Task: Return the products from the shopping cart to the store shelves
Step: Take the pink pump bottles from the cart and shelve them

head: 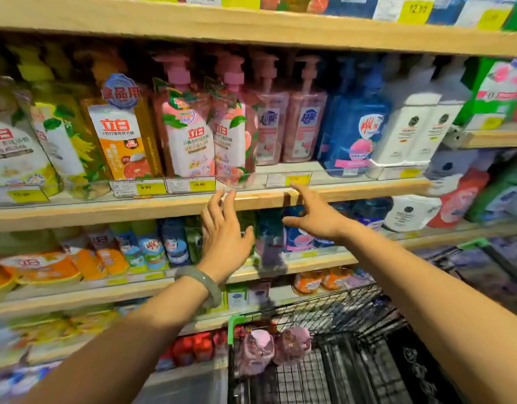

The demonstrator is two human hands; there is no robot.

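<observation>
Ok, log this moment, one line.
left hand: open | right hand: open | both at shelf edge | cart: two pink products

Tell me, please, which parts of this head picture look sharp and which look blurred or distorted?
Head view: sharpest near the centre, on the orange-labelled bottle, the left hand and the right hand; blur smears the corners and the shopping cart; the wide-angle lens bows the shelf edge.

The head camera looks forward and down, close to the shelves (251, 199) and cart (324, 316).
</observation>
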